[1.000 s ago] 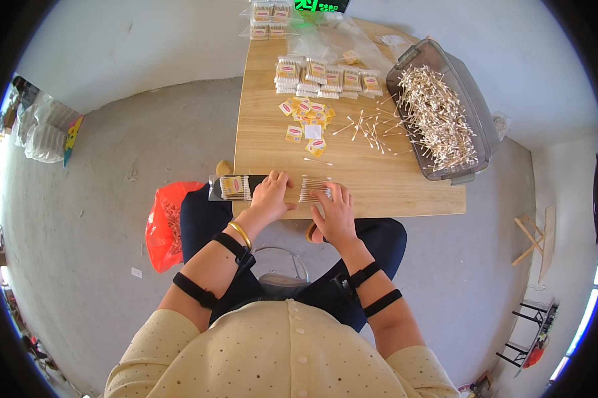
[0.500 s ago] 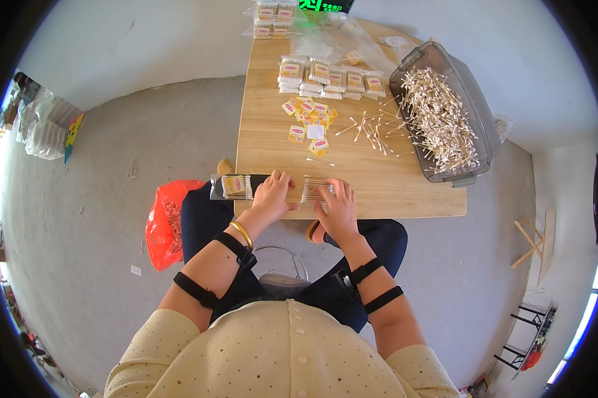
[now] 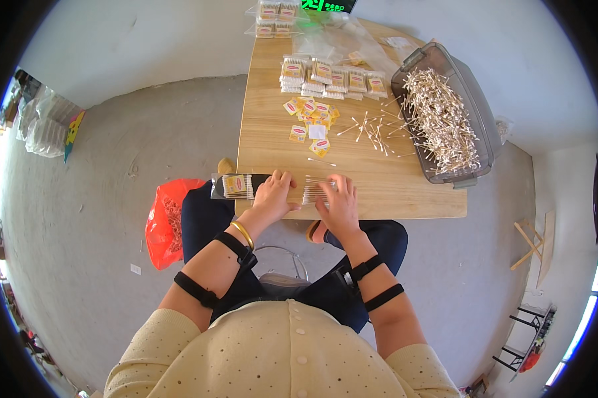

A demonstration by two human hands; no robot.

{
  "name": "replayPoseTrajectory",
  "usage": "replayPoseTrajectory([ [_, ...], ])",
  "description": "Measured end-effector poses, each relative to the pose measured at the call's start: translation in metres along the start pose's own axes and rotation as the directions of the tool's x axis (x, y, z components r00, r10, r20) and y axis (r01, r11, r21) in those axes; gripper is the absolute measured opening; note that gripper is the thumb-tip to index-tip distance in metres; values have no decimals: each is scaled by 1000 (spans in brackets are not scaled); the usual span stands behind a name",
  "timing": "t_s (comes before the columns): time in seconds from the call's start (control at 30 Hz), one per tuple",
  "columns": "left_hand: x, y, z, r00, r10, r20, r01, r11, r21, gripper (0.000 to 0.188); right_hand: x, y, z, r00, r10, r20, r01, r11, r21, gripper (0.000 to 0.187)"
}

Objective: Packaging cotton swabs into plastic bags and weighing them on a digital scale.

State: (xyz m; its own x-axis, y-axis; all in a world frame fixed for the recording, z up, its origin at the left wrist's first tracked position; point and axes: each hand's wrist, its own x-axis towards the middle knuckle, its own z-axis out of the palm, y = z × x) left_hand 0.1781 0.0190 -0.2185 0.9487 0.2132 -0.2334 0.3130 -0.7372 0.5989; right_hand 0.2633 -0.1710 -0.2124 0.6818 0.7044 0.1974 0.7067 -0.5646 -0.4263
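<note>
On the table's front edge lies a row of cotton swabs (image 3: 312, 192), side by side and level. My right hand (image 3: 339, 204) rests over their right ends, fingers spread and thumb apart. Just left of the row, my left hand (image 3: 272, 196) lies on the right end of a flat black strip (image 3: 261, 179), thumb held away from its fingers. Farther left on that strip is a clear bag packed with swabs and a yellow card (image 3: 235, 184); it reaches past the table's left edge. What lies beneath my palms is hidden.
A grey bin (image 3: 477, 132) heaped with swabs stands at the right, loose swabs (image 3: 372, 129) beside it. Yellow cards (image 3: 317, 118) are scattered mid-table, with filled packs (image 3: 337, 79) behind them. A red bag (image 3: 160, 225) sits on the floor at left.
My right hand has shifted slightly up and to the right over the swabs. The left hand stays in place.
</note>
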Motion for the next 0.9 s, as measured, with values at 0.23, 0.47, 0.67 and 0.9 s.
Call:
replayPoseTrajectory([
  [0.23, -1, 1, -2, 1000, 8, -3, -8, 1000, -15, 62, 9, 9, 5, 1000, -4, 4, 4, 1000, -23, 33],
  [0.47, -2, 1, -2, 999, 23, -22, -23, 1000, -7, 60, 16, 12, 11, 999, 44, -8, -44, 999, 7, 34],
  [0.67, -24, -8, 5, 978, 158, -137, -170, 982, -79, 57, 0, 13, 11, 998, 44, 54, -46, 998, 35, 38],
  [0.9, -38, 3, 36, 922, 316, -226, -224, 908, 353, 83, -28, 14, -2, 998, 29, 53, -31, 999, 19, 79],
])
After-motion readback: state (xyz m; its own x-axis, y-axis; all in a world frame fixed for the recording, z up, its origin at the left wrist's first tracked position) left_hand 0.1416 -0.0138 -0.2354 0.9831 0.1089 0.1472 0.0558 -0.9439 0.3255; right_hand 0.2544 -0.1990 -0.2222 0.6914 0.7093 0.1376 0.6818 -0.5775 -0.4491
